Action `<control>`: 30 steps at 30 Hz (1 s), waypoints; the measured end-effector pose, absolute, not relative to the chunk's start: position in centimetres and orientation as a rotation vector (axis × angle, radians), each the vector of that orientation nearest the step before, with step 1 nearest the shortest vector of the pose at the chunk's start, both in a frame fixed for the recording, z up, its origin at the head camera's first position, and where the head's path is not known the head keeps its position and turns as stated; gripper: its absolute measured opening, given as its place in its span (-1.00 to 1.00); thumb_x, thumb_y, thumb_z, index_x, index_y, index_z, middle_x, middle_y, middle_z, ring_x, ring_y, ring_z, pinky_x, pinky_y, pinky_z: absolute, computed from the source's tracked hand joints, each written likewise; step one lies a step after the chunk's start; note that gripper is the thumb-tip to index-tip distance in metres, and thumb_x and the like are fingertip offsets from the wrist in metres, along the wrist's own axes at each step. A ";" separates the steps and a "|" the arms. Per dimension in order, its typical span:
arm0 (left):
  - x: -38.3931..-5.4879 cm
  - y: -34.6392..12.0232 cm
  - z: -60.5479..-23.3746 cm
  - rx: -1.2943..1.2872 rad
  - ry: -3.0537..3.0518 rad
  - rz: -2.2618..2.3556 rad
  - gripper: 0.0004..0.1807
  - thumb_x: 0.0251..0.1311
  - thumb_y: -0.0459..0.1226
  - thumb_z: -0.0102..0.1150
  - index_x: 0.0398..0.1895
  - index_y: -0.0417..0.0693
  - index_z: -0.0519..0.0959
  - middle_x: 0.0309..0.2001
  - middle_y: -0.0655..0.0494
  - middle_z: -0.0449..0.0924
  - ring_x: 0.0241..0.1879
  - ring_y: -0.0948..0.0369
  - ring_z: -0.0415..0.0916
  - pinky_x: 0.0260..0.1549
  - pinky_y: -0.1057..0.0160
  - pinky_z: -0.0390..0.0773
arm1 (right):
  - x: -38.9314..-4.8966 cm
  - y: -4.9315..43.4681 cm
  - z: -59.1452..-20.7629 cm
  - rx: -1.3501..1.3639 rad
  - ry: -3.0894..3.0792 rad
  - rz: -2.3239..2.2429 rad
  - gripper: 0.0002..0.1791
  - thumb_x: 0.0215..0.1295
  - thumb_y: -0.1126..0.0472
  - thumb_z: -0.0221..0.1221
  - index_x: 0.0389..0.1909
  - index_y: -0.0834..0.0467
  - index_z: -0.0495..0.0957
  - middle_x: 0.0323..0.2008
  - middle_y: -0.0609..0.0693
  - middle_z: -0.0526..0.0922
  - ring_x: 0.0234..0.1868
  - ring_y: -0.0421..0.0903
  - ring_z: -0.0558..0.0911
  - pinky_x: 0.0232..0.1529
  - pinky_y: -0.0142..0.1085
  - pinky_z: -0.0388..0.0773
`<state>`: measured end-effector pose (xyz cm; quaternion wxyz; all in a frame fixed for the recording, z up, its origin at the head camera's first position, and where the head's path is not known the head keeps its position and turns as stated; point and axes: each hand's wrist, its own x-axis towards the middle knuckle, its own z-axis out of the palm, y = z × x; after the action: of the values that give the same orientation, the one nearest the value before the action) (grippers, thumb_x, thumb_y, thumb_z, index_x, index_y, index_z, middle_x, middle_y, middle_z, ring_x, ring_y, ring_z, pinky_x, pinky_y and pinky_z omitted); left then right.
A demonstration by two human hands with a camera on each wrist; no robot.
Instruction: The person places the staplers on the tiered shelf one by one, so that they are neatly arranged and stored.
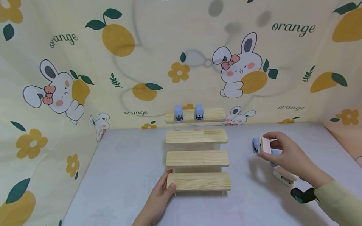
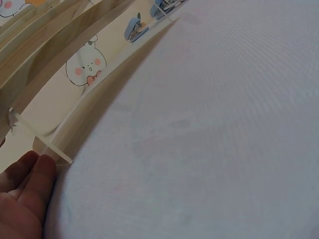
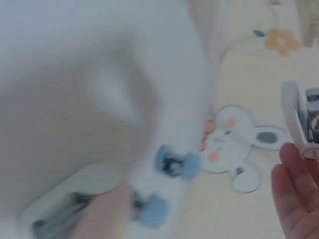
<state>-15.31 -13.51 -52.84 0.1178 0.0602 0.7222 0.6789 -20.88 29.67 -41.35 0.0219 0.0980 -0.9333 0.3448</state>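
My left hand [image 1: 156,200] grips the left end of the lowest step of a wooden stepped display rack [image 1: 196,159], thumb on top. In the left wrist view its fingers [image 2: 40,186] lie by a rack leg. My right hand [image 1: 291,155] pinches a pale pinkish-white stapler [image 1: 265,145], held above the table right of the rack. Two small blue staplers [image 1: 178,113] stand side by side on the top step. Near the right hand are a blue stapler [image 1: 255,145], another partly hidden blue stapler [image 1: 275,152] and a pale stapler [image 1: 284,177] on the table.
A white cloth covers the table [image 1: 114,182]. Patterned fabric walls [image 1: 160,62] with rabbits and oranges enclose the back and both sides. The three lower steps [image 1: 196,136] rise toward the back wall.
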 end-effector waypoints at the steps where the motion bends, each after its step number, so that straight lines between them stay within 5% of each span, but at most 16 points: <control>1: -15.3 -13.5 -52.8 0.179 2.112 1.989 -0.30 0.36 0.03 0.05 0.50 0.21 0.09 0.51 0.04 -0.07 0.47 0.10 -0.11 0.39 0.09 0.00 | -21.0 29.4 -41.0 0.307 -2.868 1.080 -0.13 0.09 -0.23 0.34 0.30 0.15 0.27 0.19 0.16 0.38 0.07 0.18 0.52 0.00 0.08 0.56; 14: -15.3 -13.5 -52.5 0.174 2.132 1.978 -0.29 0.35 0.05 0.06 0.50 0.20 0.09 0.51 0.03 -0.05 0.47 0.09 -0.11 0.39 0.08 0.02 | -23.5 25.1 -36.8 0.359 -2.685 1.132 -0.15 0.14 -0.17 0.33 0.35 0.13 0.24 0.17 0.09 0.40 0.08 0.12 0.49 0.02 0.08 0.56; 23: -15.2 -13.5 -52.4 0.167 2.119 1.989 -0.28 0.35 0.06 0.06 0.51 0.19 0.08 0.51 0.02 -0.04 0.47 0.07 -0.11 0.39 0.06 0.01 | -26.1 21.6 -35.2 0.427 -2.574 1.309 -0.23 0.17 -0.14 0.32 0.30 0.09 0.27 0.16 -0.03 0.40 0.06 -0.02 0.49 -0.07 -0.50 0.53; 30: -15.2 -13.4 -52.9 0.158 2.112 1.999 -0.29 0.35 0.04 0.06 0.50 0.21 0.10 0.51 0.00 -0.04 0.46 0.06 -0.10 0.39 0.05 0.01 | -27.6 19.2 -34.8 0.450 -2.576 1.396 -0.22 0.15 -0.17 0.32 0.30 0.09 0.28 0.12 0.01 0.44 0.04 -0.02 0.52 -0.04 -0.30 0.59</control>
<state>-15.25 -13.40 -52.93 0.1144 0.0540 0.7205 0.6818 -27.61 19.18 -34.80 0.0884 0.1512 -0.8656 0.4690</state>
